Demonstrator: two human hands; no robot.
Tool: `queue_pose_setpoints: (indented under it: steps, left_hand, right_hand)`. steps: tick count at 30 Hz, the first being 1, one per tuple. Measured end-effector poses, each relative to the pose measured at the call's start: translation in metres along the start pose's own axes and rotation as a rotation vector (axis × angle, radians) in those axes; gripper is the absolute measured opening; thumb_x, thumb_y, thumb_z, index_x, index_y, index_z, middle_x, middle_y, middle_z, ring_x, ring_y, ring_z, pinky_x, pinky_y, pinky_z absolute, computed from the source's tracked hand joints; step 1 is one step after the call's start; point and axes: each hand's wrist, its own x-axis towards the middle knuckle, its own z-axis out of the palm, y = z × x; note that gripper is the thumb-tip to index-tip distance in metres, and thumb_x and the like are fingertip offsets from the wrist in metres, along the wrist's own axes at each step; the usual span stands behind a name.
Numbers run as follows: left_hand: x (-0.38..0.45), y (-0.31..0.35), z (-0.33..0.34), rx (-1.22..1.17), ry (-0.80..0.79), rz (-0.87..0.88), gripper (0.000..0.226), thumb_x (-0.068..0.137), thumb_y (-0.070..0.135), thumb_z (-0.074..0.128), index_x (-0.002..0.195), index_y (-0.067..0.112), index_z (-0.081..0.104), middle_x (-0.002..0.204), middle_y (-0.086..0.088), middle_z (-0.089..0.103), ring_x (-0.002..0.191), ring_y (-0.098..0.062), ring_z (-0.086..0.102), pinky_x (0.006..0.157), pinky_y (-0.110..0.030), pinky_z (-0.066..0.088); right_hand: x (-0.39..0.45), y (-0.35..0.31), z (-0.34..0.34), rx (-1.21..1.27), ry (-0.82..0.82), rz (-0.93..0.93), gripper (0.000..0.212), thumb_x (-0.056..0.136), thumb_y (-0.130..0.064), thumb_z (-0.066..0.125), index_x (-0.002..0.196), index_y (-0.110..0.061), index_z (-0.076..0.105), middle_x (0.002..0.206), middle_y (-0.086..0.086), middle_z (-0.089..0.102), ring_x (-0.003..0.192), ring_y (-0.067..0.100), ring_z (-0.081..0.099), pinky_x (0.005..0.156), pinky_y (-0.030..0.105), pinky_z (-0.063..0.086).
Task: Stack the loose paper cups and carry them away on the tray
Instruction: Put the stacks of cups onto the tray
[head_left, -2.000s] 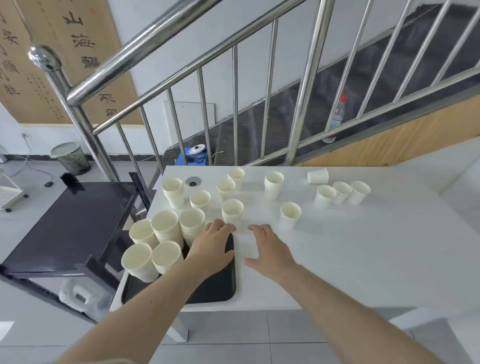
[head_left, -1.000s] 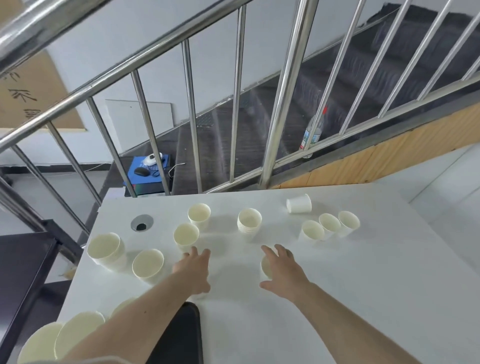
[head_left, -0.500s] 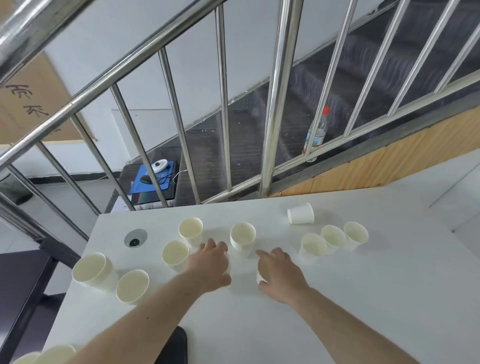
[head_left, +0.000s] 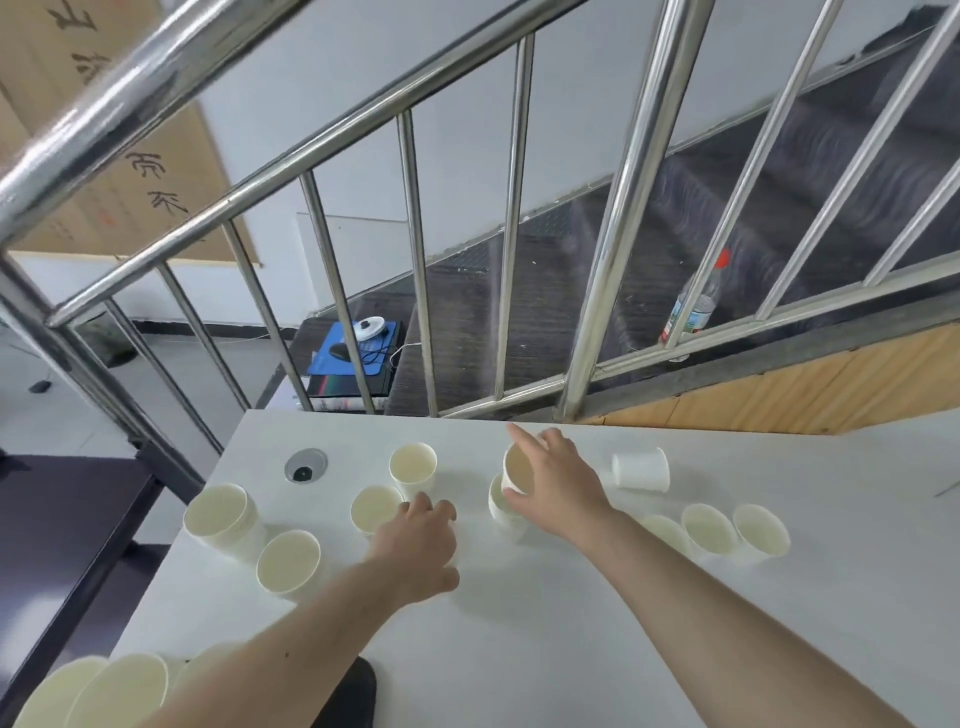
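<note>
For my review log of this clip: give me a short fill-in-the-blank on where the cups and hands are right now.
The right hand holds a tilted ___.
The cup by the railing lies on its ___.
The left hand is over the white ___.
Right of the right forearm, ___ upright cups stand in a row.

Missing words: cup; side; table; three

A steel stair railing (head_left: 415, 260) crosses the upper frame above the white table (head_left: 571, 649). Behind it rise dark stairs (head_left: 545, 291) and a pale wall (head_left: 337, 104); a calligraphy scroll (head_left: 119, 171) hangs upper left.
</note>
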Motion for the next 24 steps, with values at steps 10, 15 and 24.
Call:
queue_pose_setpoints:
  steps: [10,15,24]
  left_hand:
    - [-0.017,-0.026,-0.039,-0.269,0.285,-0.125,0.07,0.079,0.037,0.061,0.141,0.027,0.031,0.132,0.003,0.039,0.124,-0.021,0.037,0.09,-0.034,0.044]
    - [-0.018,-0.049,-0.059,-0.35,0.449,-0.17,0.076,0.08,0.04,0.062,0.147,0.031,0.026,0.136,0.005,0.038,0.131,-0.019,0.031,0.094,-0.036,0.041]
    - [0.013,-0.069,-0.036,-0.166,0.248,-0.202,0.075,0.082,0.044,0.065,0.145,0.029,0.026,0.135,-0.001,0.037,0.128,-0.023,0.037,0.091,-0.036,0.045]
  right_hand:
    - [0.009,0.005,0.053,-0.063,-0.282,0.0,0.078,0.079,-0.033,0.069,0.145,-0.033,0.027,0.137,0.003,0.032,0.122,0.027,0.04,0.093,0.035,0.045]
    - [0.01,0.004,0.061,-0.065,-0.257,-0.022,0.073,0.082,-0.026,0.065,0.144,-0.034,0.028,0.136,0.003,0.031,0.119,0.027,0.042,0.092,0.033,0.046]
    - [0.012,0.01,0.067,-0.01,-0.243,0.054,0.081,0.079,-0.024,0.065,0.145,-0.04,0.02,0.132,0.004,0.03,0.102,0.028,0.057,0.086,0.032,0.049]
